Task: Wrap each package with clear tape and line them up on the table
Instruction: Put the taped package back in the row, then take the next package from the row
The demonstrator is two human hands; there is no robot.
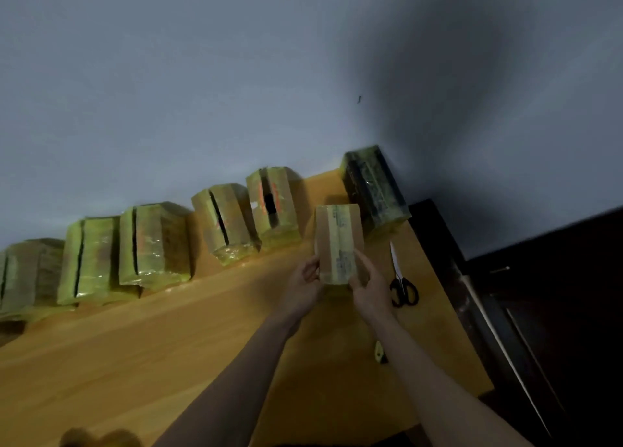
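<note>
Counted along the grey wall [236,75], left to right: five yellowish tape-wrapped cardboard packages [151,244], then one dark tape-wrapped box [374,190] in the corner; leftmost package cut off by the frame edge. Held upright above the orange-brown wooden table [135,345], between the fifth package and the dark box: one brown cardboard package with a tape strip [338,244], gripped at its lower sides by left hand [303,284] and right hand [369,286], fingers curled round it. One pair of black-handled scissors [403,278] just right. Small yellow-black object [380,352] beside right forearm, unidentifiable. Dark furniture [539,311] at right, indistinct.
</note>
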